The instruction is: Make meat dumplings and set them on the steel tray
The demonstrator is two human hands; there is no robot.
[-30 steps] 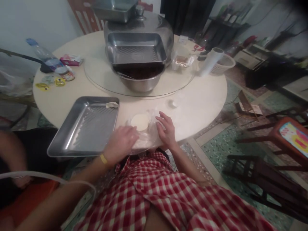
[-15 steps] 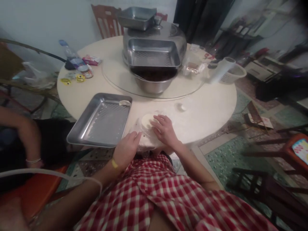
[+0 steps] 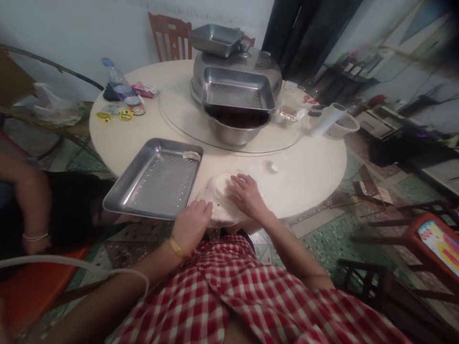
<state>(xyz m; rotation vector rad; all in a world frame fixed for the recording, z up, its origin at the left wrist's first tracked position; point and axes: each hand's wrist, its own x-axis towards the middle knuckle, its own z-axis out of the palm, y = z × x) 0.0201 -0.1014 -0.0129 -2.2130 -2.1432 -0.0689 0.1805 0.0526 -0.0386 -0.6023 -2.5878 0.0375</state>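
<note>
Dim Room, Speckled Green Floor [image 3: 321,251]

A pale, bluish-white wall [image 3: 89,28] rises behind a round, cream-topped table [image 3: 304,177], with a reddish-brown slatted chair [image 3: 170,26] between them. A tall black panel [image 3: 301,38] stands farther right; the far right side is blurred. Underfoot, the flooring mixes green, brownish and pale sections. At right stands a brightly printed stool [image 3: 435,243], with darker wooden furniture [image 3: 398,291] beside it. An orange seat [image 3: 43,291] fills the lower left. Light is muted and cool.

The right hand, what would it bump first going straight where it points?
The right hand would probably meet the pale round disc first; depth is unclear, so they may be touching.
</note>
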